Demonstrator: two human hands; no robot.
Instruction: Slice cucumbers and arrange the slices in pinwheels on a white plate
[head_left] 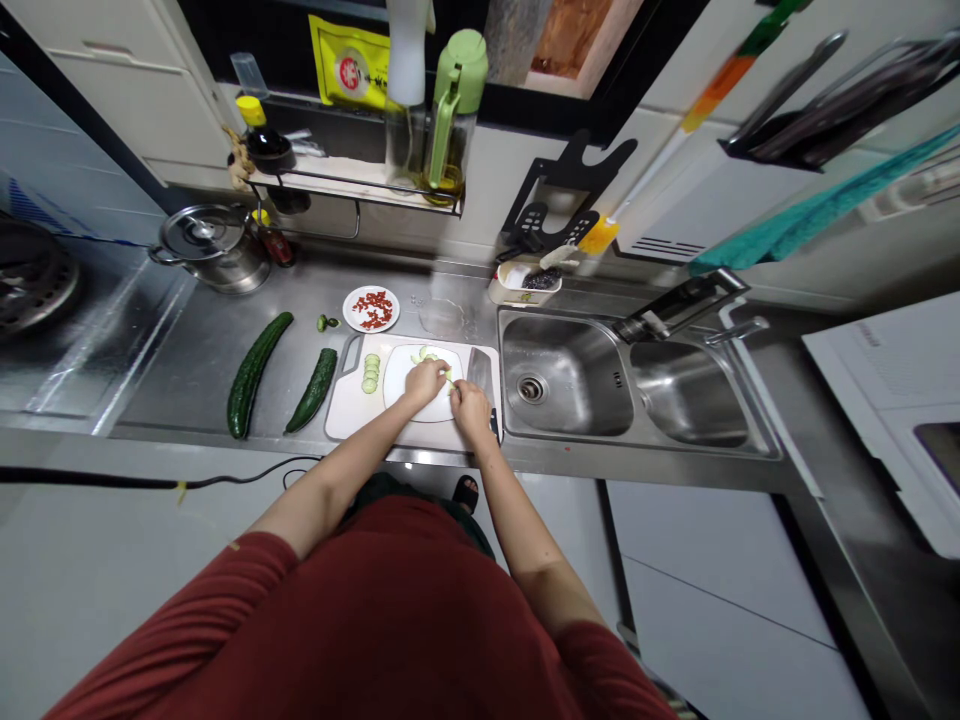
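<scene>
Over a white plate [399, 392] on the cutting board [352, 415], my left hand [426, 384] and my right hand [471, 408] meet with fingers pinched. Between their fingertips shows a pale green cucumber slice [449, 377]. Several more slices [424, 355] lie at the plate's far edge, partly behind my left hand. A row of overlapping cucumber slices [371, 373] rests on the board left of the plate. To the right, beside my right hand, a cleaver [480, 370] lies flat on the board, its dark handle [494, 424] toward me.
Left of the board lie a long whole cucumber [256, 375], a cut cucumber [313, 390] and small cucumber ends [327, 323]. Behind is a plate of chopped red pieces [375, 309] and a clear bowl [442, 316]. A double sink [566, 375] adjoins right; a steel pot [214, 250] stands back left.
</scene>
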